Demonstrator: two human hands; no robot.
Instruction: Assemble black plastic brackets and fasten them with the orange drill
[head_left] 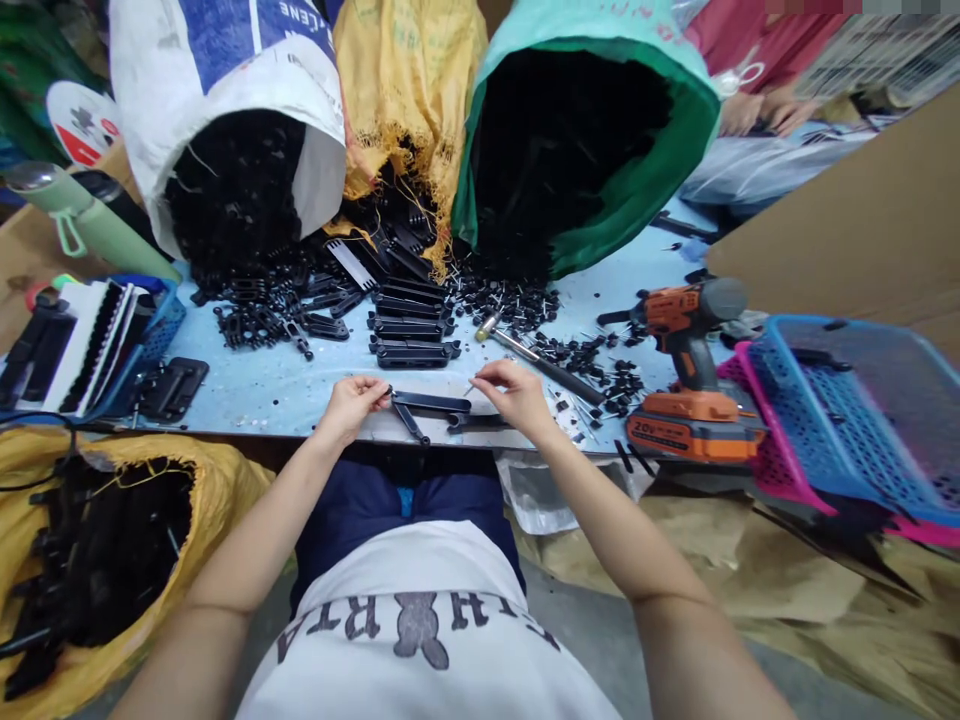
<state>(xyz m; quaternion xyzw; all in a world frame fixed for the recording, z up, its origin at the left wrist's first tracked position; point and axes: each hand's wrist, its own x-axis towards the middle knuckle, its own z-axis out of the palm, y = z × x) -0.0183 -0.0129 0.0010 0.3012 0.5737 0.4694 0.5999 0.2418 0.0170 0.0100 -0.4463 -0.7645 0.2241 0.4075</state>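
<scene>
My left hand (354, 408) pinches one end of a black jointed plastic bracket (431, 402), whose thinner arm angles down toward the table edge. Between the thumb and forefinger of my right hand (517, 396) is a thin metal pin (470, 390), close to the bracket's right end. Another black plastic piece (480, 422) lies below that hand. Beyond both hands sits a stack of similar black brackets (415, 352). A hammer (536, 358) with a dark handle rests just past my right hand.
An orange cordless drill (690, 360) stands at right beside blue and pink baskets (847, 400). White, yellow and green sacks (592, 240) spill black parts (259, 295) onto the blue table. Left are a basket (161, 325) and green bottle (90, 220). Another person's hands (765, 110) are at back right.
</scene>
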